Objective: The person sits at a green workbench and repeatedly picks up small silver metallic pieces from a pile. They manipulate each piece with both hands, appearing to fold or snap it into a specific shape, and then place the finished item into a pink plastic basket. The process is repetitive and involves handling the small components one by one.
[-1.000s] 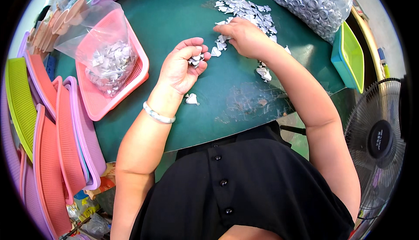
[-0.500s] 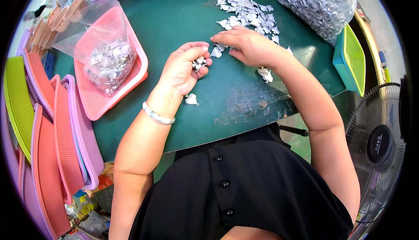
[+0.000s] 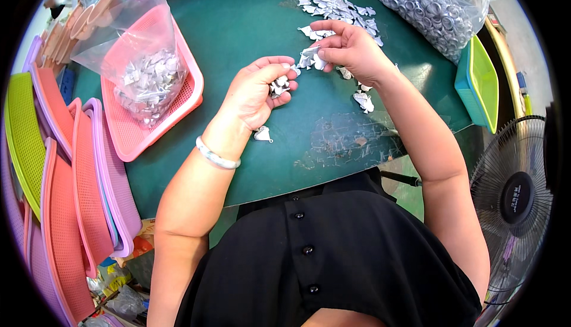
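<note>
My left hand [image 3: 250,92], palm turned up, curls its fingers around several small silver metal pendants [image 3: 278,86]. Just right of it, my right hand [image 3: 361,53] has thumb and fingers pinched on one pale silver pendant [image 3: 322,60]; other pendants lie by its fingertips. Beyond the right hand spreads a heap of the same flat, leaf-like silver pieces [image 3: 342,9]. One loose pendant [image 3: 263,134] rests below my left wrist, and a few more [image 3: 363,102] lie under my right wrist. Fine detail of the pieces is too small to tell.
The green table [image 3: 238,23] holds a pink basket [image 3: 193,77] with a clear bag of silver pieces [image 3: 151,83]. A bag of metal rings [image 3: 428,11] lies far right, near a green-and-blue basket [image 3: 476,83]. Stacked baskets [image 3: 65,220] stand left, a black fan [image 3: 514,196] right.
My right hand has drawn back a little to the right, its fingers going from spread over the pieces to pinching one. My left hand has shifted slightly right, still holding its pendants.
</note>
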The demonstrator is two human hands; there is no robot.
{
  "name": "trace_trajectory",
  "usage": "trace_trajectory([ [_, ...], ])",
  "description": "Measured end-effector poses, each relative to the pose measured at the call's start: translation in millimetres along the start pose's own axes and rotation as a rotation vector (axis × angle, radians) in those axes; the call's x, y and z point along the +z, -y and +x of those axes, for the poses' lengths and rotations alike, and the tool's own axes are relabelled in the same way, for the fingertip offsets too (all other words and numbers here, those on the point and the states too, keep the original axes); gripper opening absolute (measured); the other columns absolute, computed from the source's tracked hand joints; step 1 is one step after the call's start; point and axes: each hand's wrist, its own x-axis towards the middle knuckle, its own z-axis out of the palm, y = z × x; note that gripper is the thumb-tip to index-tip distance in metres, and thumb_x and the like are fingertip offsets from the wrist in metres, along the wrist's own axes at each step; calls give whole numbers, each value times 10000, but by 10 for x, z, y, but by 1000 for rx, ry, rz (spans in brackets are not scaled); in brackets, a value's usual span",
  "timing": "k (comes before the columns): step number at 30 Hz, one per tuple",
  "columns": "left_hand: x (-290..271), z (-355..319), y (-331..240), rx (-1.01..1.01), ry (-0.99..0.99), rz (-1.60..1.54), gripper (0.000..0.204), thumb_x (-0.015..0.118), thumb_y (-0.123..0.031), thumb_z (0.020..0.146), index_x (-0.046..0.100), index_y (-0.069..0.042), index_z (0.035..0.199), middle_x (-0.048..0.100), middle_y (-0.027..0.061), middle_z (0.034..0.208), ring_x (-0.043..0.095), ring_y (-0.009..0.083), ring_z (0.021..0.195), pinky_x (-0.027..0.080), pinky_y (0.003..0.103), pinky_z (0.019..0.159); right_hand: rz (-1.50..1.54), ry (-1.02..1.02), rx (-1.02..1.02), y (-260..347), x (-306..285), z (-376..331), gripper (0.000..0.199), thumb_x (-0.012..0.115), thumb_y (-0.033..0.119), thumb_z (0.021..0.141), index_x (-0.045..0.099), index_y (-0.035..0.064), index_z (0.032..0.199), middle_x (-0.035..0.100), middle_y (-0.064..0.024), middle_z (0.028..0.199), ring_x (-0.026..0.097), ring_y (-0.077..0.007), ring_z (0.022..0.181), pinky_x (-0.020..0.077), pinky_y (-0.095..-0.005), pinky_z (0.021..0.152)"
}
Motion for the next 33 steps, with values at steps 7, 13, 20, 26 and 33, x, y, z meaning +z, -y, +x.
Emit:
trace_trajectory([
  [7, -5, 8, 48, 47, 31, 20, 143, 578, -164, 869, 543, -47, 942, 604, 48, 810, 579, 135, 692, 459, 222, 539, 126, 146, -19, 152, 210, -76, 541, 567, -72, 775, 369, -61, 1278, 624, -125, 921, 584, -135, 686, 495, -229, 641],
  [13, -33, 20, 43, 49, 22, -31, 129, 587, -178, 854, 542, -64, 891, 609, 50, 812, 585, 141, 700, 463, 244, 568, 141, 179, -54, 165, 226, -96, 576, 548, -93, 766, 342, -54, 1302, 617, -127, 951, 587, -138, 734, 492, -233, 689],
  [20, -20, 24, 50, 23, 38, -66, 156, 535, -191, 868, 556, -52, 937, 627, 79, 847, 591, 154, 723, 461, 254, 590, 87, 171, -104, 199, 267, -121, 563, 531, -95, 776, 344, -44, 1304, 612, -118, 960, 590, -132, 756, 490, -236, 703],
  [26, -51, 47, 57, 14, 64, -76, 201, 508, -211, 876, 564, -45, 975, 640, 103, 880, 592, 155, 733, 455, 248, 591, 34, 171, -137, 225, 303, -123, 534, 494, -99, 798, 345, -35, 1307, 609, -112, 956, 588, -133, 763, 489, -236, 710],
  [33, -11, 19, 46, 58, 49, -16, 201, 501, -215, 885, 563, -47, 977, 641, 106, 888, 591, 144, 737, 448, 234, 576, 32, 166, -178, 206, 294, -132, 516, 486, -94, 811, 348, -32, 1304, 605, -113, 966, 592, -138, 794, 488, -241, 727],
])
